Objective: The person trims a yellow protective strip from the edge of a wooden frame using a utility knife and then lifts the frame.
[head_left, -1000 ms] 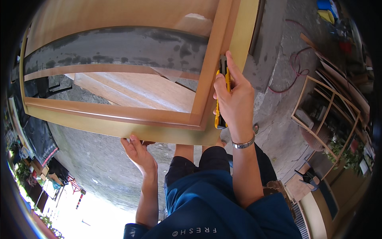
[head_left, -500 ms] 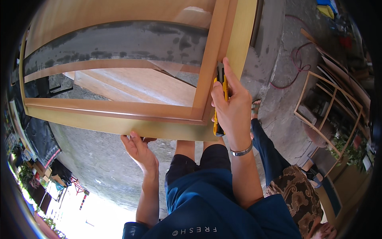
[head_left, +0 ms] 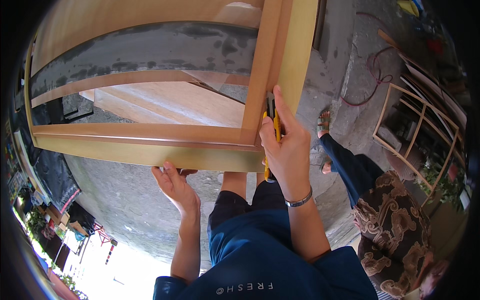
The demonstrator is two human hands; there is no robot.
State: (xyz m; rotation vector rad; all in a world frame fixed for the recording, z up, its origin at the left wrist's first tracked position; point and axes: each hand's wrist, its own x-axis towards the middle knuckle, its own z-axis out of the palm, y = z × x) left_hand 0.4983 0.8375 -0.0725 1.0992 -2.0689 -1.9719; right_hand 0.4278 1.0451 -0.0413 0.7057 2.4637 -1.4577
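My right hand [head_left: 286, 150] is closed on a yellow and black utility knife [head_left: 270, 170], its tip by the right side of a brown wooden frame [head_left: 265, 45]. The knife lies along the frame's inner border, near the bottom right corner of a pale yellow-green edge strip [head_left: 220, 159]. My left hand [head_left: 176, 186] grips the lower edge of that strip from below, thumb and fingers at the edge. Inside the frame are a dark grey curved band [head_left: 140, 47] and, lower, an opening showing pale wood boards [head_left: 165, 104].
A person in a brown patterned top [head_left: 392, 230] and dark trousers walks on my right. Further right lean a slatted wooden frame [head_left: 411, 145] and stacked panels [head_left: 435, 92], near a red hose [head_left: 372, 75]. Black sheeting and clutter [head_left: 55, 175] line the left side of the concrete floor [head_left: 115, 195].
My right hand has slid down along the frame with the knife, toward my body. The other person has stepped further into view on the right. My left hand still grips the edge.
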